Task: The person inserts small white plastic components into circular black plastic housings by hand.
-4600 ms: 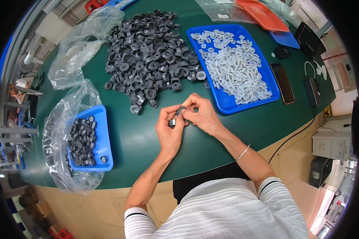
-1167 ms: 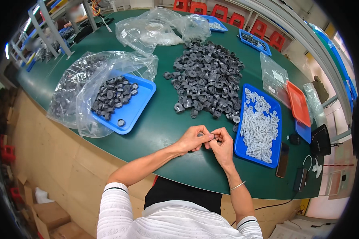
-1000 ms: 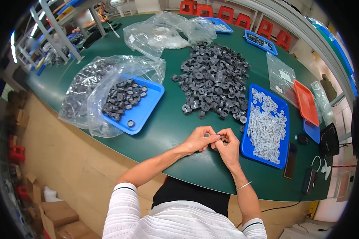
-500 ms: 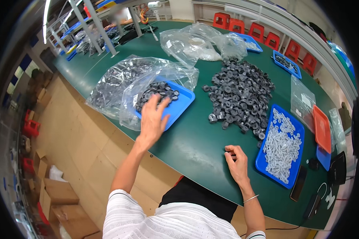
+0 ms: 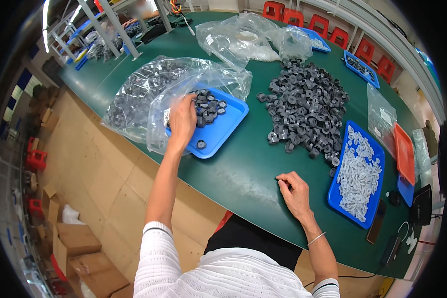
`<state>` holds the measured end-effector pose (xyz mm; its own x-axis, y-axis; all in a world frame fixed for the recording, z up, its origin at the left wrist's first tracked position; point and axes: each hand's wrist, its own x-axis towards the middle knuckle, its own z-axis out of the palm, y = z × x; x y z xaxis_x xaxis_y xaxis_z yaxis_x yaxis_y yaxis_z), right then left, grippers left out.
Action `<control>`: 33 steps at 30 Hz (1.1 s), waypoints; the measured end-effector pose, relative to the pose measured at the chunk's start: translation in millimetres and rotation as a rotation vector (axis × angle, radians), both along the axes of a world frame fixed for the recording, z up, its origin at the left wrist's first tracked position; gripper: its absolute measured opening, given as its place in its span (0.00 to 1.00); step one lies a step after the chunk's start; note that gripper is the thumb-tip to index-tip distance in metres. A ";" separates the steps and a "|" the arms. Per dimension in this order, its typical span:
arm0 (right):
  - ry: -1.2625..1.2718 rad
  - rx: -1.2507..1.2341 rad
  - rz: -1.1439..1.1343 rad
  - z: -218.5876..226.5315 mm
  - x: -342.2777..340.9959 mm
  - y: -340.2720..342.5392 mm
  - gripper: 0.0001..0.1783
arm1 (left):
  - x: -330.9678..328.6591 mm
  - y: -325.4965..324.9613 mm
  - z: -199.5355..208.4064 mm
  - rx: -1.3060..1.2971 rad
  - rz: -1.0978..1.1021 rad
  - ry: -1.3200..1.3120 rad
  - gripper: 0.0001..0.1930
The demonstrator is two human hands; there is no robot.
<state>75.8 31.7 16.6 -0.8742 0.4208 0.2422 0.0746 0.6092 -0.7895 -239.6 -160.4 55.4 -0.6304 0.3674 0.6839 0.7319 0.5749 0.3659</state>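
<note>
My left hand (image 5: 183,120) reaches over the left part of a blue tray (image 5: 227,130), its fingers stretched out among small black ring-shaped parts (image 5: 211,110). Its fingertips partly blend with the parts and the clear bag beside them. One black ring (image 5: 201,144) lies apart near the tray's front edge. My right hand (image 5: 296,194) rests low above the green table, thumb and forefinger pinched together. A dark bit shows at those fingertips, too small to name. Beyond the right hand spreads a big heap of black rings (image 5: 308,109).
A clear bag full of black parts (image 5: 134,94) lies beside the left tray. At right stands a blue tray of pale plastic pieces (image 5: 355,186), then an orange tray (image 5: 405,154) and a phone (image 5: 377,222). More clear bags (image 5: 238,39) lie at the back.
My left hand has shifted left across the tray, uncovering more rings and the single one near its edge. The right hand stays pinched in about the same place. The whole view has tilted slightly.
</note>
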 end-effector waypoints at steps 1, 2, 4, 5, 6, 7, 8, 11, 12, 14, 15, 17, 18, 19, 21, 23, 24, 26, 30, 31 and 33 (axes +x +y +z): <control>-0.003 -0.003 -0.001 -0.8 0.9 -0.6 0.05 | -15.3 7.6 -1.2 -0.003 -0.001 -0.003 0.12; 0.007 -0.001 0.004 -0.9 0.4 -1.1 0.05 | -32.0 13.5 -2.4 -0.124 0.035 0.037 0.12; 0.024 -0.002 0.012 -0.3 0.3 -1.3 0.05 | -51.7 16.2 -9.4 -0.247 0.076 0.084 0.12; 0.024 0.001 0.014 -0.5 2.1 -1.9 0.05 | -56.0 18.8 -10.3 -0.367 0.081 0.076 0.11; 0.026 0.003 0.018 -0.1 3.2 -2.5 0.04 | -60.2 19.1 -10.3 -0.487 0.090 0.068 0.11; 0.033 0.000 0.019 1.0 3.1 -3.2 0.04 | -62.7 15.4 -10.1 -0.490 0.092 0.075 0.11; 0.021 -0.004 0.020 1.1 5.3 -1.9 0.05 | -55.5 18.2 -5.8 -0.422 0.035 0.055 0.09; 0.026 -0.031 0.009 -4.8 6.9 3.9 0.05 | -33.6 20.2 -2.0 -0.277 -0.114 0.113 0.06; 0.028 0.005 0.025 -4.9 7.4 4.5 0.05 | -20.7 18.6 0.3 -0.175 -0.150 0.095 0.08; 0.027 0.031 0.041 -3.3 7.1 4.8 0.05 | -6.7 13.7 2.5 -0.066 -0.190 0.017 0.12; 0.024 0.007 0.037 -1.2 6.7 4.8 0.05 | 0.2 12.8 3.3 -0.073 -0.191 0.013 0.12; 0.019 -0.020 0.035 1.0 6.3 4.1 0.05 | 14.1 14.0 6.6 0.039 -0.150 -0.166 0.14; 0.017 -0.018 0.036 1.8 5.9 4.0 0.05 | 15.7 12.8 5.8 0.086 -0.184 -0.154 0.17; 0.015 -0.015 0.037 2.4 5.3 3.8 0.05 | 19.8 11.5 8.4 0.086 -0.182 -0.154 0.17; 0.016 -0.008 0.039 2.3 5.0 4.0 0.05 | 32.9 13.4 16.2 0.246 -0.230 -0.348 0.22; 0.020 0.002 0.046 3.3 5.2 3.1 0.05 | 40.6 13.5 12.8 0.321 -0.318 -0.433 0.24; 0.014 -0.008 0.043 4.2 5.7 2.1 0.05 | 45.2 12.7 11.3 0.393 -0.404 -0.514 0.27; 0.007 -0.014 0.040 5.5 6.4 0.3 0.05 | 60.2 10.3 11.7 0.368 -0.442 -0.532 0.28; -0.035 -0.015 0.026 -0.8 11.3 2.6 0.06 | 98.6 21.0 13.7 0.386 -0.540 -0.594 0.29; -0.061 -0.003 0.027 -4.2 13.7 5.1 0.07 | 109.4 26.1 12.0 0.425 -0.575 -0.647 0.29; -0.055 -0.218 0.028 -2.5 13.2 7.2 0.09 | 134.4 32.6 3.3 0.421 -0.614 -0.671 0.31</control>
<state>88.9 38.9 14.0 -0.8955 0.4337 0.0999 0.1066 0.4271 -0.8979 -105.2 -127.8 58.7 -0.7158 0.5682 0.4059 0.4260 -0.1051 0.8986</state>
